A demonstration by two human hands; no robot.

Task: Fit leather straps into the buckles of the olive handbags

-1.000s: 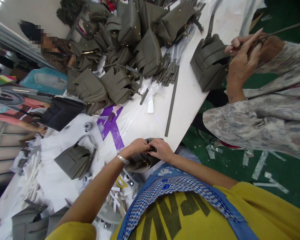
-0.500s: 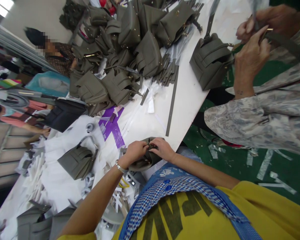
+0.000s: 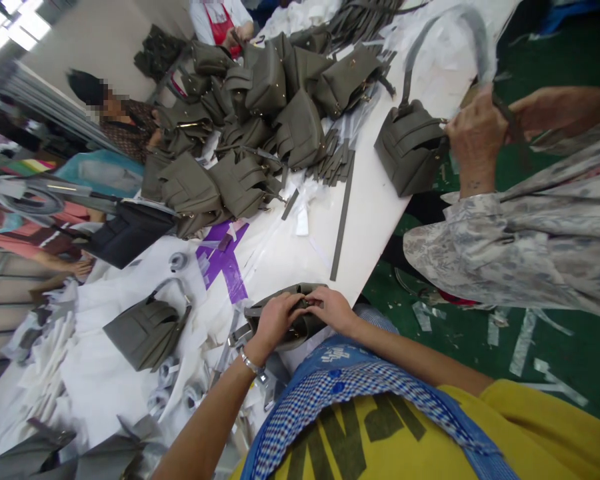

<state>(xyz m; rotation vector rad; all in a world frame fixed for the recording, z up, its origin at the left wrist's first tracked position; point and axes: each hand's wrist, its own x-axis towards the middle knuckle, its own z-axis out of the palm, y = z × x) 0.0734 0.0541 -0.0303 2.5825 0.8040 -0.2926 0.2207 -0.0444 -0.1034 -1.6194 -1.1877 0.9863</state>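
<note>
An olive-grey handbag (image 3: 295, 337) lies at the near table edge, close against my apron. Both my hands are at its opening. My left hand (image 3: 275, 321), with a metal band at the wrist, has its fingers closed on the bag's upper edge. From the other side my right hand (image 3: 333, 310) pinches the same edge, fingertips almost meeting the left ones. Some small part between the fingertips is too small to make out. Left of my hands a similar handbag (image 3: 147, 330) stands with its handle wrapped in clear film.
A heap of olive handbags (image 3: 250, 133) covers the table's far side. A long strap strip (image 3: 343, 213) and purple tape (image 3: 235, 277) lie on the white table (image 3: 275, 247). On the right, a co-worker's hand (image 3: 480, 130) handles a strap beside another handbag (image 3: 410, 147).
My hands stay at the bag's opening, with the fingertips closer together. The co-worker's hands on the right have shifted, and a film-wrapped strap now arches above them. The view has tilted slightly.
</note>
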